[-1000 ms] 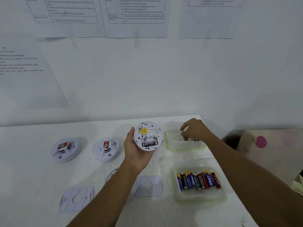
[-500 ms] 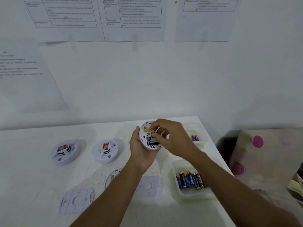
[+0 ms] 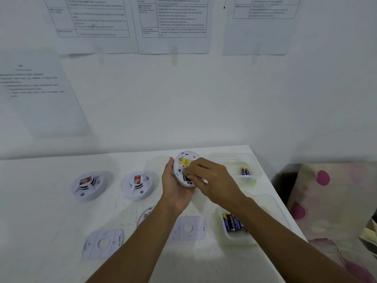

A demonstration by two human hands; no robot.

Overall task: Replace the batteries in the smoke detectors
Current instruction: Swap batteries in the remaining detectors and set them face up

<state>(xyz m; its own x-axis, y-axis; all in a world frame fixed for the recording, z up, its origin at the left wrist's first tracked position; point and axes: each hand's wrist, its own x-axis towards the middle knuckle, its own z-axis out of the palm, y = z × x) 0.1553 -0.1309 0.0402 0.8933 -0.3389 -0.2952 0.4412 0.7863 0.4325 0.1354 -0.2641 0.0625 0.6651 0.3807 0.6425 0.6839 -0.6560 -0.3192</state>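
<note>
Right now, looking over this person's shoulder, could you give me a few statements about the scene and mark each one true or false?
1. The left hand holds a smoke detector with its back toward the camera. True.
2. The right hand is reaching into the far tray. False: its fingers are at the held smoke detector's battery compartment.
3. Two other detectors sit on the table. True.
4. The far tray is empty. False: blue batteries lie in it.
</note>
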